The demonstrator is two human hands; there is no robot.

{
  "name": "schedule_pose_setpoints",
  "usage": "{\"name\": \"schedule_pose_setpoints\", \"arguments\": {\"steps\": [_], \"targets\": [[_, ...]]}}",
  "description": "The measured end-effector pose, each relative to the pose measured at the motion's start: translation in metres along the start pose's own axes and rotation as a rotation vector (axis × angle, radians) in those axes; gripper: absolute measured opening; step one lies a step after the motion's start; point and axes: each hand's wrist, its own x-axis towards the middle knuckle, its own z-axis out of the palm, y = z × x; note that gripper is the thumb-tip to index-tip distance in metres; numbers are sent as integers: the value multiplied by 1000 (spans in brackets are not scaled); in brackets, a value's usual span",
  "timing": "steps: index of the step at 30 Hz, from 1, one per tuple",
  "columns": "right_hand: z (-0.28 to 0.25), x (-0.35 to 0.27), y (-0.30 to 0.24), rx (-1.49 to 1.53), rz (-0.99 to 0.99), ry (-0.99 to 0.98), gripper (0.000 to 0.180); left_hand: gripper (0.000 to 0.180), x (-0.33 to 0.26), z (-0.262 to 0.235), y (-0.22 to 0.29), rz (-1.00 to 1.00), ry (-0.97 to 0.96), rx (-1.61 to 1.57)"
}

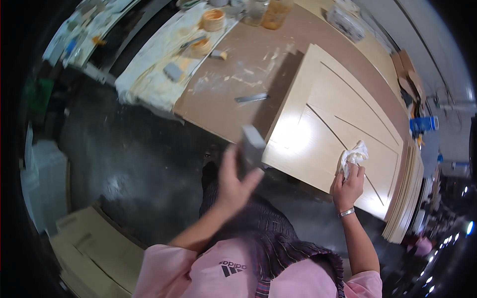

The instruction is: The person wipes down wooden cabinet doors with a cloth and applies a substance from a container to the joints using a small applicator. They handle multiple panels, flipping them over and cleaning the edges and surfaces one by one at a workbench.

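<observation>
My left hand (234, 181) grips a grey sanding block (253, 146), held up just off the near left corner of a pale wooden cabinet door (318, 129). Both hand and block are a little blurred. On the door's near right part, my right hand (348, 186) is closed on a crumpled white cloth (355, 155) that touches the surface. The door has a recessed panel with dark grooves and lies on a brown table (213, 109). A flat metal scraper blade (251, 98) rests on the table left of the door.
A stained white cloth (144, 74) covers the table's left end, with a tub of orange-tan paste (212, 20) and another sanding block (173, 72) on it. Jars (276, 14) stand at the back. Stacked panels (402, 198) lean at the right; cardboard (92, 243) lies lower left.
</observation>
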Motion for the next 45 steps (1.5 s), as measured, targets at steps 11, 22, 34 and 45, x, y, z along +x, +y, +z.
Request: {"name": "schedule_pose_setpoints", "arguments": {"steps": [11, 22, 34, 45], "targets": [[7, 3, 29, -17, -124, -55, 37, 82, -45, 66, -60, 400, 407, 145], [5, 2, 24, 21, -176, 14, 36, 85, -54, 59, -104, 368, 372, 368], [3, -2, 26, 45, -148, -12, 38, 80, -78, 28, -102, 264, 473, 411], [5, 2, 25, 63, -181, 9, 34, 51, 92, -18, -8, 633, 470, 443]]}}
